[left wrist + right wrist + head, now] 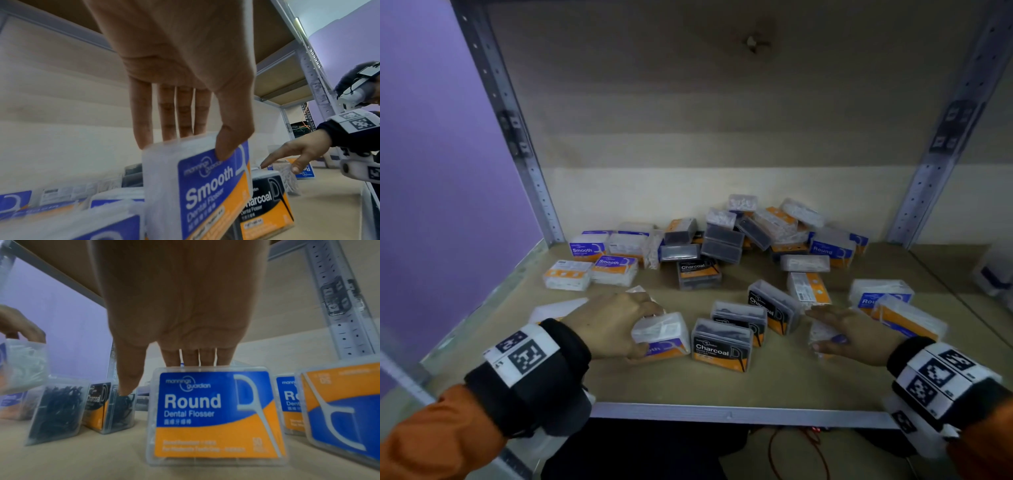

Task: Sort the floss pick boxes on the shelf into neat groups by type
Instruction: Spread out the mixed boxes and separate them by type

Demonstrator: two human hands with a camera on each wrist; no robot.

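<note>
my left hand point(607, 323) gripped a smooth box point(661, 337) near the front of the shelf point(739, 387), four fingers behind its top and my thumb point(232, 141) on its blue label. my right hand point(859, 334) was on a round box point(216, 417) that stood upright on the board: fingers straight down behind its top edge, thumb out to the side and off the box, so it was touching more than grasping.

counting what i could read: four charcoal boxes showed labels, two side by side at the front point(720, 344) between my hands, one tilted just behind them point(774, 306), one further back point(698, 272). smooth labels numbered three, the one i held and two at the back left point(587, 248). round labels numbered three in the head view, one at the back right point(832, 251) and two at the right point(880, 294), besides the one under my right hand. a heap at the back middle point(726, 236) held dark and clear boxes whose labels i could not read, too jumbled to count.

open board lay along the front, between the front row and the metal lip point(739, 413), and in a strip mid-shelf. the left upright point(517, 137) and right upright point(945, 137) framed the bay, and boxes at the left lay close to the side edge.
</note>
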